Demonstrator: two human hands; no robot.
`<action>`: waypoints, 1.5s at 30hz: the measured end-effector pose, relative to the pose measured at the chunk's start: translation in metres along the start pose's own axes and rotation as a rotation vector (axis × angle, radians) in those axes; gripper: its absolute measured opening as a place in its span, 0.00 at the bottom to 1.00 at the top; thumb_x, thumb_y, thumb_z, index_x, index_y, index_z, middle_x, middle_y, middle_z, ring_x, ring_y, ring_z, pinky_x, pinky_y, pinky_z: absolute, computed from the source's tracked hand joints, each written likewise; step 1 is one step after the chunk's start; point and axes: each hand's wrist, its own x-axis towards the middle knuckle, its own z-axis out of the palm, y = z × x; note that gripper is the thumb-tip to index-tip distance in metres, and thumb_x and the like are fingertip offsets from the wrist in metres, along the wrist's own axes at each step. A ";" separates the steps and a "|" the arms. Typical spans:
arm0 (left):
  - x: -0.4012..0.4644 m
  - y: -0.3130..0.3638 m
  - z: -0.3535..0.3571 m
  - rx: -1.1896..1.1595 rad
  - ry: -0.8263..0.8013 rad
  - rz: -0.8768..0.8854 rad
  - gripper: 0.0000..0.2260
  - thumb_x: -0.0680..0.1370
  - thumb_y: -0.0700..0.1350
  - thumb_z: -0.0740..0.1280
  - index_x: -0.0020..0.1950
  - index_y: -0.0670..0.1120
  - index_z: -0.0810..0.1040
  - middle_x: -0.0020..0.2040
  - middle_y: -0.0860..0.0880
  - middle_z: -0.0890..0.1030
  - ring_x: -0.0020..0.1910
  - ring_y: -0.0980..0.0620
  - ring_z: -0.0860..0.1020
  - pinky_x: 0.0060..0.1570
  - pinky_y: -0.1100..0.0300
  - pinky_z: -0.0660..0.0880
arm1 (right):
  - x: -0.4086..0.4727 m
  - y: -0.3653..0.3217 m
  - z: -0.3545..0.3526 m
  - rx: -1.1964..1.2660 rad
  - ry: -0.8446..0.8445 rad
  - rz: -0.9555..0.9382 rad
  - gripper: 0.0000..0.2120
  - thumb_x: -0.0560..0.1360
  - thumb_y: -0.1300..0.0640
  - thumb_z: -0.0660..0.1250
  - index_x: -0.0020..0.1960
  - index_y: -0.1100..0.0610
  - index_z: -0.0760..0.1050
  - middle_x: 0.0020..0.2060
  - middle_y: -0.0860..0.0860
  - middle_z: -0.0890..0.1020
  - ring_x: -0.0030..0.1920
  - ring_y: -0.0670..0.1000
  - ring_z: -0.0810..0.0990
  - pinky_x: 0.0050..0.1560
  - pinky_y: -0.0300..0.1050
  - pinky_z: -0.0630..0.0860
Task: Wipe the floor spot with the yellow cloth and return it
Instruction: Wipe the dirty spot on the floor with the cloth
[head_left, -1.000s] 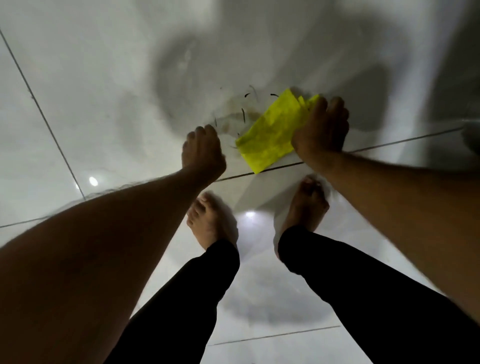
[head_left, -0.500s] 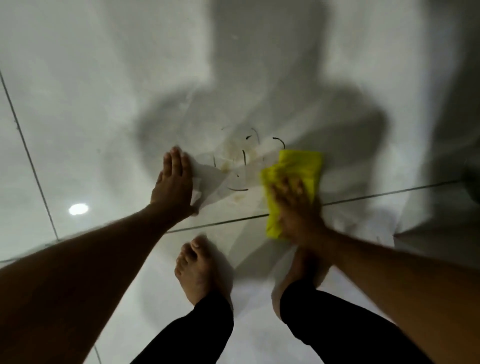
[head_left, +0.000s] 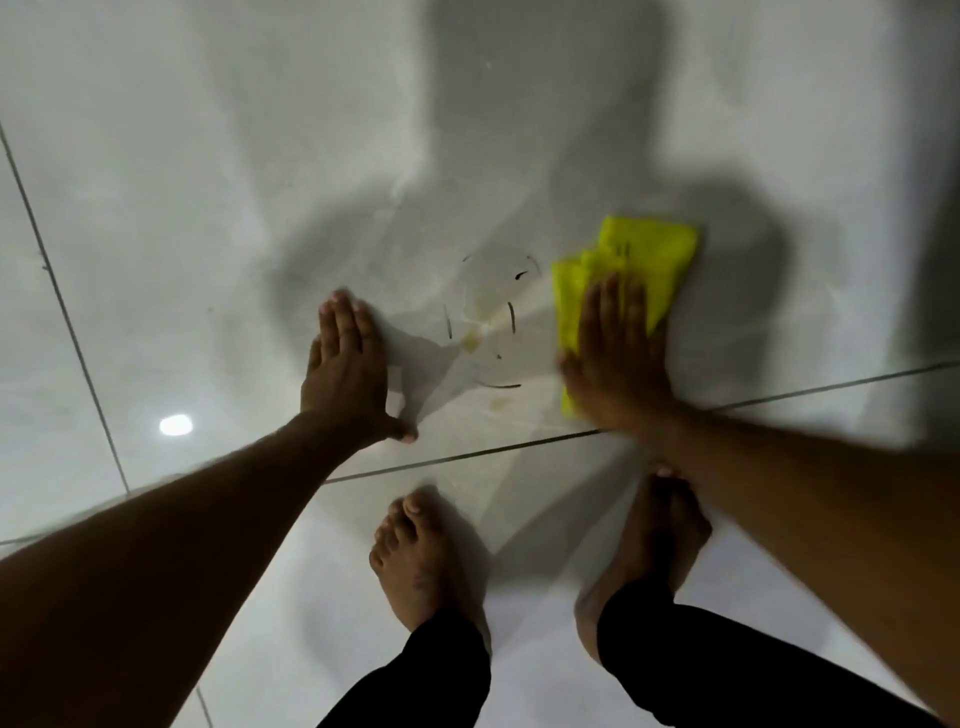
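Observation:
A folded yellow cloth (head_left: 644, 260) lies flat on the glossy white tiled floor (head_left: 208, 182), just right of a brownish spot (head_left: 475, 338) ringed by thin dark curved marks. My right hand (head_left: 613, 358) presses flat on the cloth's near half, fingers stretched forward, and looks blurred. My left hand (head_left: 345, 374) rests palm down on the bare floor left of the spot, fingers together, holding nothing.
My two bare feet (head_left: 421, 561) in dark trousers stand just behind a tile joint (head_left: 467, 454) that runs across under my hands. Another joint (head_left: 62, 312) runs up the left side. A ceiling light reflects on the tile (head_left: 175, 425). Shadows cover the floor ahead.
My right hand went from gripping the cloth's edge to pressing flat on it, sliding it across the right of the spot. My left hand came to rest flat on the floor.

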 end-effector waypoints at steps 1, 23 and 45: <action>0.001 -0.001 0.002 0.005 0.005 0.006 0.75 0.51 0.65 0.80 0.75 0.35 0.31 0.77 0.33 0.32 0.76 0.35 0.34 0.76 0.44 0.43 | 0.028 -0.005 -0.009 -0.002 0.059 0.047 0.35 0.79 0.42 0.49 0.78 0.61 0.49 0.78 0.62 0.53 0.77 0.67 0.51 0.71 0.69 0.59; -0.005 -0.014 0.001 -0.003 0.056 0.057 0.73 0.52 0.69 0.78 0.77 0.36 0.37 0.79 0.35 0.39 0.78 0.38 0.38 0.78 0.47 0.45 | -0.015 -0.053 0.008 -0.157 -0.014 -0.687 0.32 0.74 0.53 0.61 0.77 0.51 0.57 0.78 0.50 0.59 0.78 0.58 0.57 0.72 0.62 0.61; 0.000 -0.023 0.007 0.107 0.032 0.096 0.72 0.54 0.75 0.71 0.76 0.35 0.34 0.78 0.32 0.38 0.77 0.34 0.37 0.76 0.43 0.40 | 0.061 -0.084 -0.020 -0.065 0.070 -0.168 0.34 0.76 0.49 0.57 0.78 0.55 0.49 0.80 0.56 0.52 0.78 0.65 0.50 0.69 0.70 0.59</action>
